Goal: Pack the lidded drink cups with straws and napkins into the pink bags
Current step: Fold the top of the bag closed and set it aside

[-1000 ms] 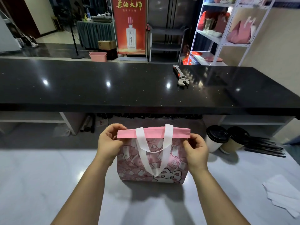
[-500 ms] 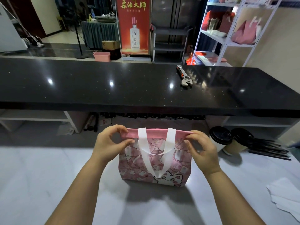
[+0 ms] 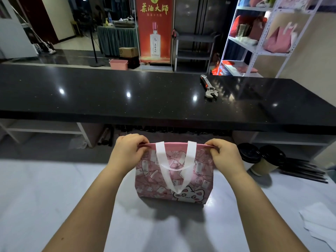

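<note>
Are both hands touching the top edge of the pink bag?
Touching. The head view shows the left hand and the right hand each pinching a top corner of the pink bag.

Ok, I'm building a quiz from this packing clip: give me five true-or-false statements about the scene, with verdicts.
1. The left hand and right hand both pinch the pink bag's top edge. True.
2. The lidded cups are on the black counter. False: they are on the light table, right of the bag.
3. A wrench lies on the black counter. True.
4. The bag lies flat. False: it stands upright.
5. One hand holds the napkins. False: they lie on the table.
</note>
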